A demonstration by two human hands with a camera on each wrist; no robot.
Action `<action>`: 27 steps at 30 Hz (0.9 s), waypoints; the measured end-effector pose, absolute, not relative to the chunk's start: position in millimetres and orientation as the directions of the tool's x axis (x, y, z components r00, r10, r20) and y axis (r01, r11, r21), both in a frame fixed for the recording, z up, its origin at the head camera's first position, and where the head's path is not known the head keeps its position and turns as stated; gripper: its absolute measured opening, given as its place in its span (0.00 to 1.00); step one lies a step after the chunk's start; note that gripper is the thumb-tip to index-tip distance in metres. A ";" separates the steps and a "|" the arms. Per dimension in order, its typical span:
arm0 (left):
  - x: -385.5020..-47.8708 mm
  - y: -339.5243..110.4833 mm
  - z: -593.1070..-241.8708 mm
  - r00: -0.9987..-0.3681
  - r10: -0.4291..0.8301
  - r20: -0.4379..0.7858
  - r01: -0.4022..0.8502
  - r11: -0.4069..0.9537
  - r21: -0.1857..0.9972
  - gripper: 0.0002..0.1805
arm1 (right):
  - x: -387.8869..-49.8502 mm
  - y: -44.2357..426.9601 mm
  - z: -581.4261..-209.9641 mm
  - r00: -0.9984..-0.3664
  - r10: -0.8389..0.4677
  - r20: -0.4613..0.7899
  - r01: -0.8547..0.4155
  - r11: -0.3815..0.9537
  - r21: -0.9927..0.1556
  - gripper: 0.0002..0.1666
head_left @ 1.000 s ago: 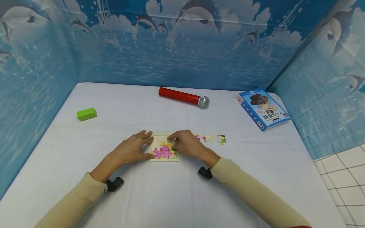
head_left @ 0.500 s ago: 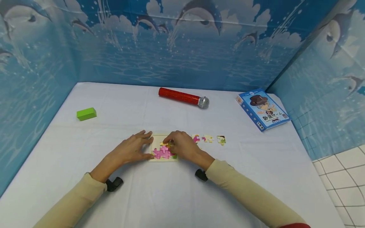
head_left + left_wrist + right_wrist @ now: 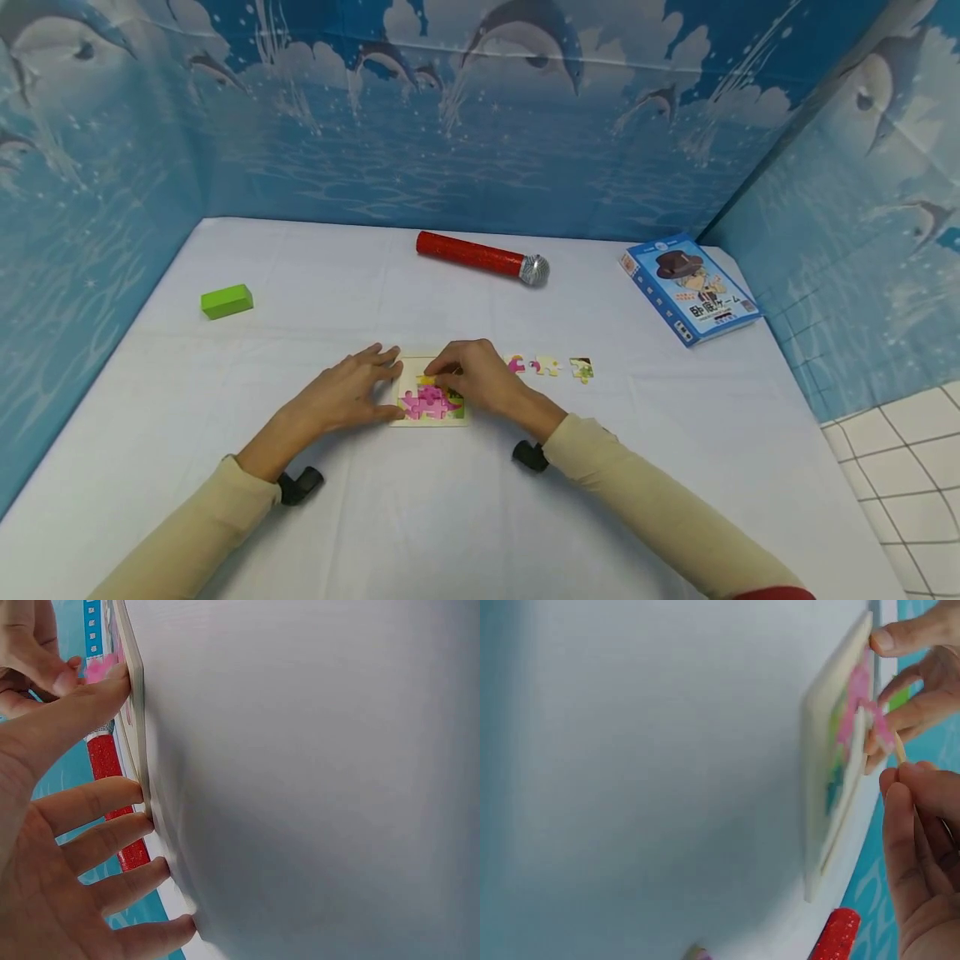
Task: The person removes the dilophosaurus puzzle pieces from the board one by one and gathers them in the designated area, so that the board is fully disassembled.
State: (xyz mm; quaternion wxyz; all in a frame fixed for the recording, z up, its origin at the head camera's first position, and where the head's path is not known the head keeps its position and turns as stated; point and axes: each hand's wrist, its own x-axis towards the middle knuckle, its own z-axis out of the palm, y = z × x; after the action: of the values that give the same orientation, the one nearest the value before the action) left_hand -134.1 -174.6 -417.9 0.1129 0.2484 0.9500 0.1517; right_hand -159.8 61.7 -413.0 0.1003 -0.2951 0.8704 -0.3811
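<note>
Narrow on a tilted puzzle piece (image 3: 900, 748), the right hand's (image 3: 483, 379) grip sits over the puzzle board (image 3: 410, 368); the left hand (image 3: 348, 390), fingers spread, touches its left edge

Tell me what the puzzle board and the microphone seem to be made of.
Puzzle board: probably wood or fibreboard, matte; its edge looks pale and plain. Microphone: perhaps plastic or card, though uncertain; the red handle glitters, while the head shines silvery like foil or metal.
</note>
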 end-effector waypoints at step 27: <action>-133.2 -172.7 -418.6 -0.859 0.496 -0.128 0.433 0.836 0.338 0.41 | -138.7 207.7 -420.2 -0.973 -0.189 -0.133 -0.026 0.662 -0.749 0.04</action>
State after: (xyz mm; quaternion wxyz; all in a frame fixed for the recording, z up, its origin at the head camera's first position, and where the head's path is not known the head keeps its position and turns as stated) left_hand -133.2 -172.7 -418.6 0.1056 0.2439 0.9522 0.1505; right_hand -138.7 207.7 -420.2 0.0998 -0.0592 0.9061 -0.4069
